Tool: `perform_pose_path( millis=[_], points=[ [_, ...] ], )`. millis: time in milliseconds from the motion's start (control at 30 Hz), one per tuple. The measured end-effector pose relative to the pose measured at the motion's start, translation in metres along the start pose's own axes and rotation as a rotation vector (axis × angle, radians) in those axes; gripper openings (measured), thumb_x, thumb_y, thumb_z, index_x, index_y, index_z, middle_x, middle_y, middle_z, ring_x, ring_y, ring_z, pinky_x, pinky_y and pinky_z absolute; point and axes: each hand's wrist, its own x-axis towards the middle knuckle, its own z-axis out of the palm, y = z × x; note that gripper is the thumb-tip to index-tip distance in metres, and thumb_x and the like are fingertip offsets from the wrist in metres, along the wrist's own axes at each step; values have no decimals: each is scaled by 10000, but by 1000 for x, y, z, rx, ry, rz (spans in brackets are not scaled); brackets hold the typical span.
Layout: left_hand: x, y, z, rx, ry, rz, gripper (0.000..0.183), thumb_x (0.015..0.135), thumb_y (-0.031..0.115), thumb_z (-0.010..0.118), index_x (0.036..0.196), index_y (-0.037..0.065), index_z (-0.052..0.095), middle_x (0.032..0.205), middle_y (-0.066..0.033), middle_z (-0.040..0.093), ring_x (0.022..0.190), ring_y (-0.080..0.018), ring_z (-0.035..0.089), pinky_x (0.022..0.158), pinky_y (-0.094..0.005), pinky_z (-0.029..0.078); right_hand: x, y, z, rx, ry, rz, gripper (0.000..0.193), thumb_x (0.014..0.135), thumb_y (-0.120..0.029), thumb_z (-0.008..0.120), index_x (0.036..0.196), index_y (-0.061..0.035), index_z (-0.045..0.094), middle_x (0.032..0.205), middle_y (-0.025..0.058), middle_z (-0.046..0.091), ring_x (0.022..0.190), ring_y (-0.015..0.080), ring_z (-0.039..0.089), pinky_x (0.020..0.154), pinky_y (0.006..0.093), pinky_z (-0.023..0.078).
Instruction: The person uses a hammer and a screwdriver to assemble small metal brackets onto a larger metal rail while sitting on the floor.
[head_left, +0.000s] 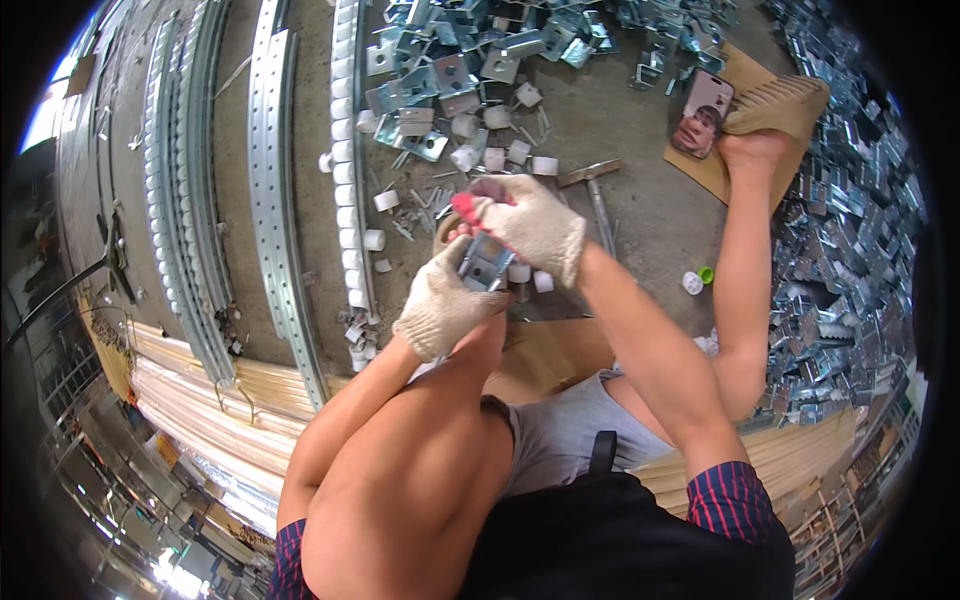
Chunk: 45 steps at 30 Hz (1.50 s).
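Note:
My left hand [447, 300], in a cream knit glove, is closed round a shiny metal bracket [484, 263] with a hole in its face. The bracket is held above my bent left knee. Just beyond it, my right hand [532, 222] wears a similar glove with red at the fingertips. Its fingers are curled together close to the bracket's far edge; whatever they pinch is hidden. Small white plastic rollers [495, 159] and thin metal pins [424, 196] lie on the floor past my hands. To the right of them rests a hammer [598, 203].
A heap of metal brackets [450, 75] spreads across the far floor, with a larger pile [835, 250] along the right. Long perforated rails [272, 180] and a roller-filled rail [345, 170] lie at left. A phone [699, 112] rests on cardboard by my right foot.

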Motion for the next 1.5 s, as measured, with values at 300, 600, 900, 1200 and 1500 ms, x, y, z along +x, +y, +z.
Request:
perform_pose_path(
  millis=[300,600,900,1200,1500],
  points=[
    [-8,-13,-9,-451,-244,-83,910,716,81,944,1508,28,499,1231,-45,691,1099,-123,638,1025,-302,513,-17,3,-7,-67,211,-104,251,1026,-273,696,1101,-35,674,897,39,669,827,114,596,748,325,516],
    [-2,-28,-11,-282,-132,16,825,709,3,873,1443,17,498,994,-15,699,897,-96,668,825,-280,568,-94,27,-73,-1233,858,32,396,953,-338,746,1210,-58,636,1181,172,702,1051,368,717,928,480,569],
    [-1,19,-28,-246,-105,-56,924,687,159,898,1512,18,506,1127,-59,708,969,-128,665,899,-305,555,-109,66,-96,-1209,772,252,355,988,-242,694,1241,-41,548,1166,225,716,1046,387,732,904,509,572],
    [-6,11,-20,-51,0,35,800,731,205,756,1491,101,530,1161,-206,741,1060,-346,715,955,-413,559,-157,-54,-76,-123,454,-112,393,1094,-103,516,1486,-109,552,846,-9,580,603,10,450,505,192,366],
    [-2,12,-27,30,27,66,804,743,202,790,1465,-24,519,1019,-168,754,845,-207,736,823,-373,596,-107,-71,-82,-589,157,16,501,1078,-75,541,1563,-198,568,833,-19,626,712,75,493,658,260,472]
  ],
)
